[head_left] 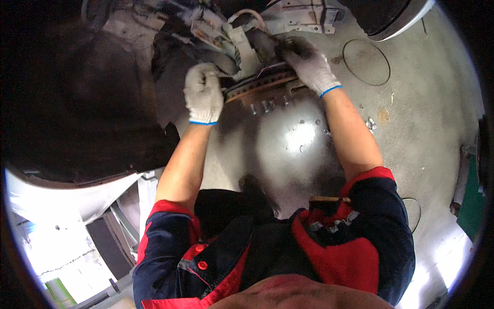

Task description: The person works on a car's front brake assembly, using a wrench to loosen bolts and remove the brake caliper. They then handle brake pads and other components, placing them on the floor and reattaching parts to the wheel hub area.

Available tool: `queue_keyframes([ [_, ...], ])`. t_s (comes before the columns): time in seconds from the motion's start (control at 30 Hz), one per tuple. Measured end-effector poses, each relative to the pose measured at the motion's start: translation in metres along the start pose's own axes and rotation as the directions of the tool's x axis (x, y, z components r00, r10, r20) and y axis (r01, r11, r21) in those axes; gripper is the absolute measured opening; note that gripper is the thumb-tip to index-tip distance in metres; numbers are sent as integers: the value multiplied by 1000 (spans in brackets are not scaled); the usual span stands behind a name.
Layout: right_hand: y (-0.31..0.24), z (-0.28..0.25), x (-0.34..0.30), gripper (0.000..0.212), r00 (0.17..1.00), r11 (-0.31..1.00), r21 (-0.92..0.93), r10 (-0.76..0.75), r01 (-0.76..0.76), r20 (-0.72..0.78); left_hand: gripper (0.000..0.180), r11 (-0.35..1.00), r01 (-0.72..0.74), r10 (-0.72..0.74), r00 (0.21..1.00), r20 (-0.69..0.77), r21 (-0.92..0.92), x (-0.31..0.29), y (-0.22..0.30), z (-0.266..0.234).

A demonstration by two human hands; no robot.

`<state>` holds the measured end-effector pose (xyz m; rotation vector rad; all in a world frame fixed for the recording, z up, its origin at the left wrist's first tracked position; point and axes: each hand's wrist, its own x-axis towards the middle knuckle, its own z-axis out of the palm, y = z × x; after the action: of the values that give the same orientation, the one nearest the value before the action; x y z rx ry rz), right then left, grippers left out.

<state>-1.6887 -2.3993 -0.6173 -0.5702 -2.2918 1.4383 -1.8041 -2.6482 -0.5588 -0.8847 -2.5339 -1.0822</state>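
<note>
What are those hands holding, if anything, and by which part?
It can't be told: the left hand curls near the left end of the vented brake disc, the right hand near its right end, but any grip is unclear.

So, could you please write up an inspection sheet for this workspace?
Surface: grey floor, stained in places.
Job's things: brake disc, brownish vented rim; metal studs projecting near it.
Clutter: shiny small pieces on the floor; thin dark loop, object or mark unclear.
Hands: both gloved; left hand by the disc's left side, right hand by its right; grips unclear.
Cables: pale curved line beyond the disc, cable or hose unclear.
Surroundings: large dark panel at left.
</note>
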Motion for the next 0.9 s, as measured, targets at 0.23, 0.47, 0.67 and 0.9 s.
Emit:
queue_keyframes([
  [0.23,0,0,-9,52,999,998,-50,46,-47,-13,30,506,-709,787,612,74,492,150,58,-20],
  [0.47,30,16,-34,63,944,963,-135,-257,232,-208,33,303,-750,768,557,316,588,186,42,-7],
  [0.67,24,30,-36,52,781,905,-112,-412,410,-469,34,314,-712,739,599,309,628,189,39,-1],
  [0.9,12,25,-33,41,720,875,-136,-462,464,-518,32,279,-751,765,551,334,599,201,35,0],
])
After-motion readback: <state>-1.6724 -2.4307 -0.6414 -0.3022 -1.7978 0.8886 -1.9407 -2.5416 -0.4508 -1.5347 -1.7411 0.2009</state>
